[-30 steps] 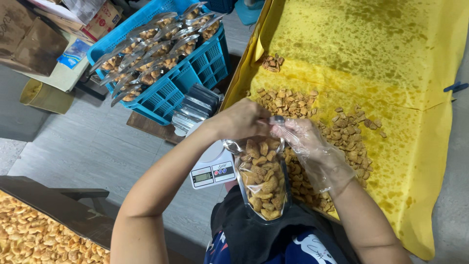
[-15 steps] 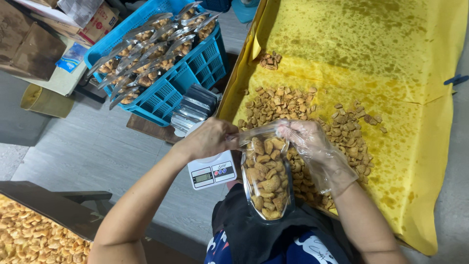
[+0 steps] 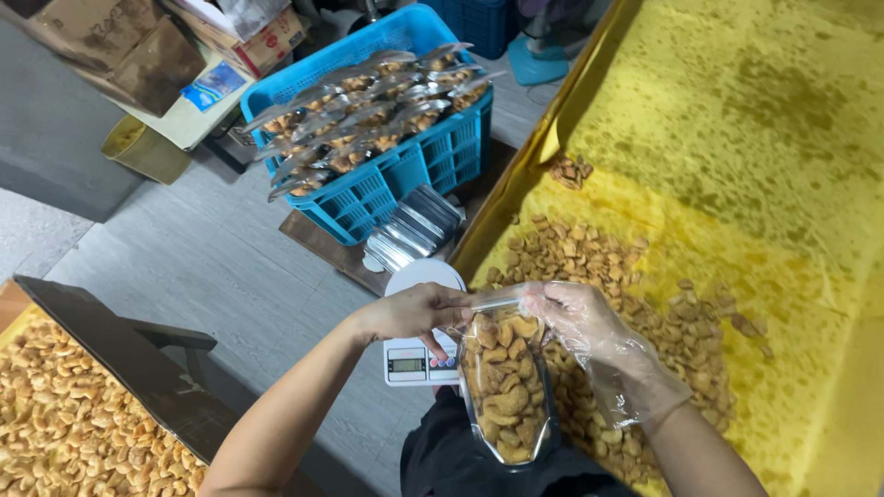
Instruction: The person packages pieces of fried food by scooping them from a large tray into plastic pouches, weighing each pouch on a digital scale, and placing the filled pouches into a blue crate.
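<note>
Head view: your left hand (image 3: 410, 313) and right hand (image 3: 575, 317) both grip the top edge of a clear pouch (image 3: 505, 382) filled with golden snack pieces. Left-hand fingers are pinched closed on the pouch's upper left corner; right-hand fingers, inside a thin transparent glove, are pinched closed on its upper right corner. The pouch hangs upright between your hands. A small white digital scale (image 3: 416, 354) sits just left of the pouch. Loose snack pieces (image 3: 599, 267) lie right of the pouch on a yellow sheet (image 3: 755, 138). A blue crate (image 3: 419, 161) of filled pouches stands beyond the scale.
</note>
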